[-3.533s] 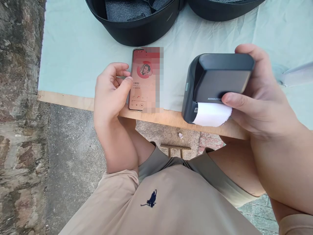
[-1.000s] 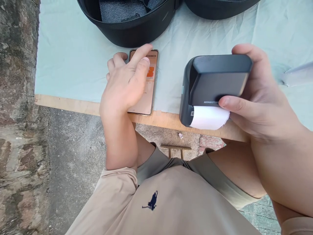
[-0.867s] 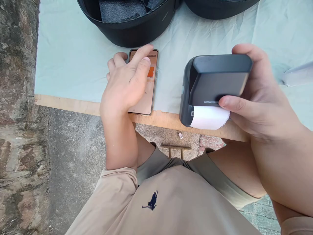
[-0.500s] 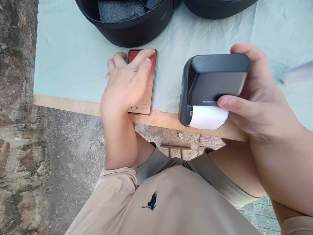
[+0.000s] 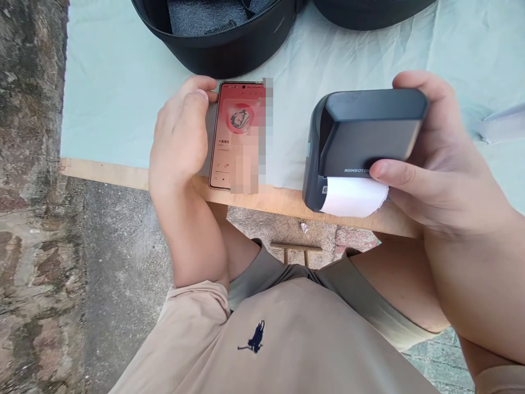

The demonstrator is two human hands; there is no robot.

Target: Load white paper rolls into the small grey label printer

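Note:
A black label printer (image 5: pixel 369 137) marked NIIMBOT is in my right hand (image 5: pixel 435 158), raised over the table's front edge. My right thumb presses its front near the slot, while the other fingers wrap behind it, mostly hidden. A curled strip of white label paper (image 5: pixel 355 196) hangs out of its lower side. To the left, a phone (image 5: pixel 235 137) lies face up with a reddish music player screen; its right part is blurred by blocks. Beside its left edge rests my left hand (image 5: pixel 178 134), holding nothing, fingers loosely bent with their tips near the phone's upper left corner.
Behind the phone stands an open black zippered case (image 5: pixel 229 54) with grey foam inside. Another black case (image 5: pixel 369 16) is at the top edge. A pale cloth (image 5: pixel 106 109) covers the wooden table (image 5: pixel 106 171). A clear plastic item (image 5: pixel 502 123) lies far right.
My left hand has moved left off the phone's screen to its left side, uncovering the display. The printer stays in my right hand, nearly unmoved.

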